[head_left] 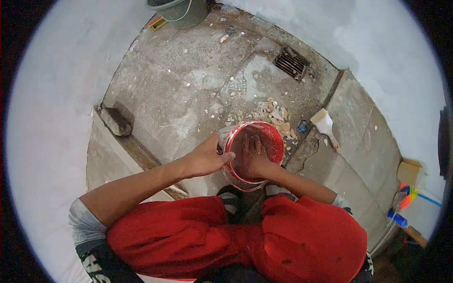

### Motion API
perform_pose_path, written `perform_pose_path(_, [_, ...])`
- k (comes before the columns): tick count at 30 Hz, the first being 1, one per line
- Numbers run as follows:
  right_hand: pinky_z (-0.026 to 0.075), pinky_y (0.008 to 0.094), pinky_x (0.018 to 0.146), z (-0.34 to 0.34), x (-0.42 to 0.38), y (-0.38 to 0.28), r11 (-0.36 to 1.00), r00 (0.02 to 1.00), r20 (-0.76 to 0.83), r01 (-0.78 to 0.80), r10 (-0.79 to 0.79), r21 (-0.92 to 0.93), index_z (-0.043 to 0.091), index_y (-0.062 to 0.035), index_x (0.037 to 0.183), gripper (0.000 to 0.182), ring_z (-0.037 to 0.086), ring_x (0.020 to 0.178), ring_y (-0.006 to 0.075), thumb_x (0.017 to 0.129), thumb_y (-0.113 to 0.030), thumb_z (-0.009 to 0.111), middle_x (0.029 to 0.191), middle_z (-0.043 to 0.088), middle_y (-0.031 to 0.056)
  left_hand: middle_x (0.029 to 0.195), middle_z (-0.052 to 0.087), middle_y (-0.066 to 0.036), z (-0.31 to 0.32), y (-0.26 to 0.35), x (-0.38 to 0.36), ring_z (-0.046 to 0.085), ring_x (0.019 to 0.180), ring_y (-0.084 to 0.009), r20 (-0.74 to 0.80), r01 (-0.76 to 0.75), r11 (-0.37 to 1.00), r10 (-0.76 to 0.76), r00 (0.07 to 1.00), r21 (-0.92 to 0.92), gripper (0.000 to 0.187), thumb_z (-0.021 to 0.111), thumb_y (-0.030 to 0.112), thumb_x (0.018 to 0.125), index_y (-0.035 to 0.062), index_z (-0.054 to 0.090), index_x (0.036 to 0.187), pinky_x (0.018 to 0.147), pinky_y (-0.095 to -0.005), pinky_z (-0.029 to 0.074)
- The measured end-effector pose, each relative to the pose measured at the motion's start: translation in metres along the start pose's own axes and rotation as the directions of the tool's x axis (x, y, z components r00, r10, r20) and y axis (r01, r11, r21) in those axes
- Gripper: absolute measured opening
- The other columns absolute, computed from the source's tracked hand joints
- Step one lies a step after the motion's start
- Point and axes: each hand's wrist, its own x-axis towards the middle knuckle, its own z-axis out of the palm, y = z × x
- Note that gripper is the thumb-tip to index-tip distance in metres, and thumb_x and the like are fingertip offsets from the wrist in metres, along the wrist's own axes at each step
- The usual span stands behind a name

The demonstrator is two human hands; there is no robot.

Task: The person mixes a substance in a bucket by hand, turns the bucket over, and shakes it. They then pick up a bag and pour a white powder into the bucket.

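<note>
A small red-rimmed bucket (277,144) stands between my feet, tilted a little, its sides smeared white. My left hand (211,154) grips the bucket's left rim, thumb over the edge and fingers around the outside. Down inside the bucket is my right hand (255,155), its fingers stretched out toward the far inner wall. The bottom of the bucket looks brownish, and what lies in it cannot be made out. Just beyond the bucket is a heap of pale broken flakes (273,113) on the floor.
A wide white-bristled brush (324,123) lies on the right slab near a blue crumpled scrap (302,126). A metal drain grate (291,63) is set in the floor farther off. A grey bucket (184,13) stands at the back, and a stone-like block (115,121) rests at left.
</note>
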Motion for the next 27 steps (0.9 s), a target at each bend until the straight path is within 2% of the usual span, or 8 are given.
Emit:
perform_pose_path(10, [0.02, 0.0604, 0.114, 0.002, 0.011, -0.002, 0.999, 0.987, -0.155, -0.032, 0.038, 0.04, 0.009, 0.0197, 0.144, 0.102, 0.018, 0.135, 0.0614, 0.086, -0.044, 0.062, 0.151, 0.017, 0.0391, 0.086, 0.057, -0.011, -0.001, -0.008, 0.003, 0.06, 0.074, -0.0166, -0.003, 0.014, 0.999, -0.014, 1.0, -0.029, 0.037, 0.065, 0.026, 0.095, -0.0012, 0.04, 0.104, 0.063, -0.0314, 0.052])
perform_pose_path(14, [0.015, 0.0628, 0.115, -0.031, -0.004, -0.013, 0.995, 0.999, -0.033, 0.023, -0.02, 0.1, 0.004, 0.016, 0.147, 0.101, 0.013, 0.136, 0.0643, 0.086, -0.04, 0.062, 0.15, 0.017, 0.0404, 0.088, 0.058, -0.013, -0.001, -0.015, 0.006, 0.061, 0.074, -0.0179, -0.005, 0.052, 0.998, -0.052, 0.999, -0.029, 0.039, 0.065, 0.026, 0.095, -0.0024, 0.04, 0.106, 0.064, -0.0325, 0.053])
perform_pose_path(17, [0.015, 0.0612, 0.115, -0.019, 0.006, -0.006, 0.987, 0.992, -0.087, -0.072, 0.086, 0.146, 0.009, 0.017, 0.146, 0.097, 0.022, 0.136, 0.0602, 0.087, -0.04, 0.062, 0.146, 0.027, 0.0411, 0.091, 0.058, -0.015, -0.004, -0.007, 0.003, 0.062, 0.076, -0.0184, 0.008, 0.103, 0.993, -0.103, 0.995, -0.052, 0.041, 0.065, 0.026, 0.095, -0.0036, 0.041, 0.107, 0.066, -0.0335, 0.054])
perform_pose_path(19, [0.032, 0.0573, 0.109, -0.012, 0.012, 0.004, 0.996, 0.982, -0.176, 0.082, -0.073, 0.041, 0.013, 0.0183, 0.144, 0.092, 0.047, 0.126, 0.0515, 0.088, -0.036, 0.06, 0.129, 0.048, 0.0418, 0.092, 0.058, -0.016, -0.002, -0.011, 0.004, 0.062, 0.077, -0.0183, -0.011, 0.087, 0.995, -0.088, 0.996, -0.047, 0.042, 0.066, 0.027, 0.095, -0.0039, 0.041, 0.107, 0.066, -0.0332, 0.054])
perform_pose_path(20, [0.032, 0.0573, 0.109, -0.008, 0.015, 0.011, 0.996, 0.982, -0.177, 0.082, -0.074, 0.041, 0.013, 0.0183, 0.144, 0.092, 0.047, 0.126, 0.0515, 0.088, -0.036, 0.06, 0.129, 0.048, 0.0417, 0.093, 0.058, -0.016, -0.001, -0.013, 0.004, 0.063, 0.077, -0.0183, -0.029, 0.072, 0.996, -0.074, 0.997, -0.042, 0.042, 0.066, 0.028, 0.094, -0.0042, 0.041, 0.107, 0.065, -0.033, 0.054])
perform_pose_path(22, [0.049, 0.0515, 0.09, -0.002, 0.022, 0.021, 0.966, 0.998, 0.046, 0.031, -0.044, 0.257, 0.036, 0.0187, 0.132, 0.073, 0.061, 0.106, 0.0472, 0.087, -0.032, 0.061, 0.115, 0.056, 0.0413, 0.093, 0.058, -0.016, 0.0, -0.01, 0.003, 0.063, 0.077, -0.0183, -0.004, 0.07, 0.997, -0.071, 0.998, -0.022, 0.042, 0.066, 0.027, 0.094, -0.0041, 0.041, 0.107, 0.065, -0.033, 0.054])
perform_pose_path(26, [0.055, 0.0506, 0.075, 0.017, 0.017, 0.018, 0.976, 0.994, -0.068, 0.093, -0.081, 0.199, 0.052, 0.0091, 0.126, 0.054, 0.067, 0.09, 0.0438, 0.082, -0.019, 0.064, 0.097, 0.067, 0.0312, 0.093, 0.058, -0.014, -0.003, 0.01, -0.007, 0.063, 0.074, -0.0186, 0.0, 0.031, 0.998, -0.031, 1.0, -0.056, 0.042, 0.066, 0.027, 0.094, -0.0031, 0.041, 0.109, 0.063, -0.0338, 0.053])
perform_pose_path(27, [0.054, 0.0516, 0.075, 0.018, 0.015, 0.018, 0.973, 0.98, -0.149, 0.157, -0.133, 0.167, 0.058, 0.0064, 0.115, 0.043, 0.067, 0.09, 0.0445, 0.079, -0.016, 0.065, 0.096, 0.067, 0.0297, 0.093, 0.058, -0.014, -0.001, 0.002, -0.004, 0.063, 0.074, -0.0186, 0.0, 0.031, 0.998, -0.031, 1.0, -0.058, 0.042, 0.066, 0.027, 0.094, -0.0031, 0.041, 0.109, 0.063, -0.0338, 0.053])
